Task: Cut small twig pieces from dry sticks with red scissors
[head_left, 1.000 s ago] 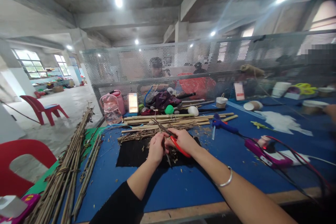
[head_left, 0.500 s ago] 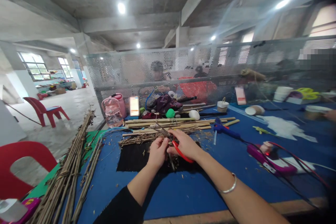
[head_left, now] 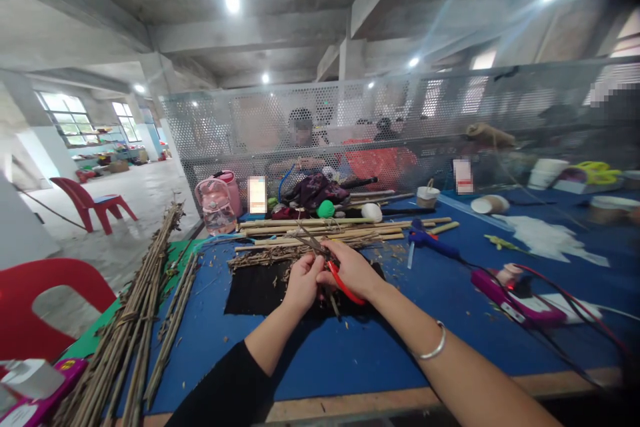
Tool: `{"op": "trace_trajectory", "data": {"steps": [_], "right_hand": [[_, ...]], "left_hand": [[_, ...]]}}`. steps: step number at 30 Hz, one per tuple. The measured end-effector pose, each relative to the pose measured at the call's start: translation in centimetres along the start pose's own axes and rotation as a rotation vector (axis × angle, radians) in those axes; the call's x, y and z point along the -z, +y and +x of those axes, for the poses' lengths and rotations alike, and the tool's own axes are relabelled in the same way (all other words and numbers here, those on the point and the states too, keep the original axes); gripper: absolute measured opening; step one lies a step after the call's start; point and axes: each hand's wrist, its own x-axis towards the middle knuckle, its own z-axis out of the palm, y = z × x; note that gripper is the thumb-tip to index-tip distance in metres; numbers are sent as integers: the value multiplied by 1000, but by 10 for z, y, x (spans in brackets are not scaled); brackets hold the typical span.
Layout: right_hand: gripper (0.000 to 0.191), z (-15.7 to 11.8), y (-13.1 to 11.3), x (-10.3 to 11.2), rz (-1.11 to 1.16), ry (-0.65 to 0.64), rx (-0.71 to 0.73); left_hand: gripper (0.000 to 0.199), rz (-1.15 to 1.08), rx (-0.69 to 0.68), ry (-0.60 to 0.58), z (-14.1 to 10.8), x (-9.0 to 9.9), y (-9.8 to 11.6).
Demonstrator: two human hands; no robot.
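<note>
My right hand (head_left: pixel 353 270) is closed on red-handled scissors (head_left: pixel 346 285), whose dark blades point up and to the left, slightly apart. Beside it, touching or nearly so, my left hand (head_left: pixel 304 283) is closed round a dry twig (head_left: pixel 332 301) that sticks out below the hands. Both hands are over a black cloth (head_left: pixel 255 287) strewn with leaf scraps. Thin leafy twigs (head_left: pixel 265 255) lie along the cloth's far edge, with pale sticks (head_left: pixel 280 233) behind them. The fingertips partly hide the twig's upper part.
Bundled dry stalks (head_left: pixel 135 307) lie at the left. Behind are a pink bottle (head_left: pixel 217 203), a green ball (head_left: pixel 326 209) and a mesh screen (head_left: pixel 225 120) with people beyond. A blue glue gun (head_left: pixel 433 243) and a purple power strip (head_left: pixel 520 303) with cables are at the right.
The view has shifted slightly. My hands remain together with the scissors between them; the twig's lower end now shows a little further right.
</note>
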Motion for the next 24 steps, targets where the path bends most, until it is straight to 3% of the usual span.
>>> {"op": "trace_trajectory", "data": {"steps": [24], "right_hand": [[48, -1, -1, 7, -57, -40, -101]], "left_hand": [[36, 66, -18, -10, -1, 5, 5]]}}
